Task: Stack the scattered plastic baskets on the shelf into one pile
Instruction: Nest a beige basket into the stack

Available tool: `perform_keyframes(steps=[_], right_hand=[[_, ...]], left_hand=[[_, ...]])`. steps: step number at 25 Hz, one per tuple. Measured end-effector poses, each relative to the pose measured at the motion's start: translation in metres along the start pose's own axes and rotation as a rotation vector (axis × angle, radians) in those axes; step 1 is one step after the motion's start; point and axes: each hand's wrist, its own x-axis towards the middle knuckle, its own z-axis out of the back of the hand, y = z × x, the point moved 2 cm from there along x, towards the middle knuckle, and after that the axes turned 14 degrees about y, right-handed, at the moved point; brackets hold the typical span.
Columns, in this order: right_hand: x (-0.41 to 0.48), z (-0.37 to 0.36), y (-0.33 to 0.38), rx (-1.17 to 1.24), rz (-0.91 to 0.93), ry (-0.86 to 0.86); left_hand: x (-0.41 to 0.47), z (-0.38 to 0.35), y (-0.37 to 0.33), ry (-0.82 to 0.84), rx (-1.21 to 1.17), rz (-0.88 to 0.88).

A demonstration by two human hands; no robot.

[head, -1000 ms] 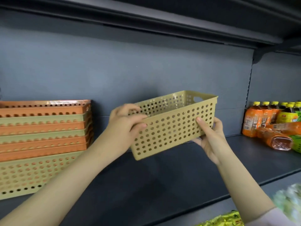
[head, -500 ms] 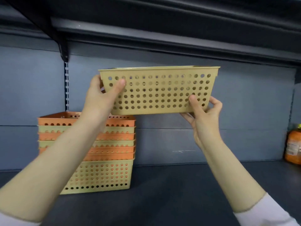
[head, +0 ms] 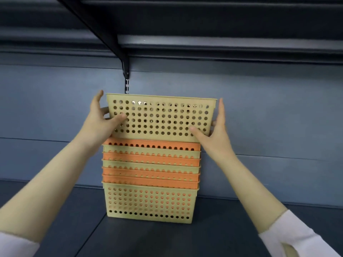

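Our fingers were clamped on the ends of the yellow basket (head: pixel 160 117), left hand (head: pixel 100 120) at its left end, right hand (head: pixel 216 130) at its right. We held it level, directly over the pile (head: pixel 150 175), its base at the top orange rim. Seven baskets looked nested already on the shelf (head: pixel 241 229); seating this one remained.

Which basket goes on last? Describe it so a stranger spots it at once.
On the dark shelf stands a pile of nested orange and yellow baskets. The yellow basket sits atop it, between the left hand and right hand. Only its full perforated side shows above the pile.
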Motion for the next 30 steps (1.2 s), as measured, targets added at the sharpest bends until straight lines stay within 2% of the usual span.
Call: perform_keyframes(steps=[7,12,17,24,26,30], right_hand=[[0.014,-0.019,-0.004,-0.093,0.000,0.025],[0.013,-0.016,-0.013,-0.185,-0.024,0.070],[-0.007,-0.028,-0.032,-0.214,-0.031,-0.033],[-0.021,-0.052,-0.047,0.164,-0.072,0.006],[-0.036,-0.061,-0.063,0.294,-0.152,0.033],[-0.061,-0.076,-0.090,0.389,-0.299,0.087]], left_hand=[[0.010,0.017,0.033,0.029,0.037,0.017],[0.011,0.014,0.052,0.137,0.063,0.022],[-0.008,0.017,0.073,0.019,0.011,0.038],[-0.020,0.000,0.105,0.090,-0.136,0.080],[-0.035,-0.007,0.130,0.129,-0.215,0.165],[-0.066,-0.017,0.169,0.345,-0.360,0.409]])
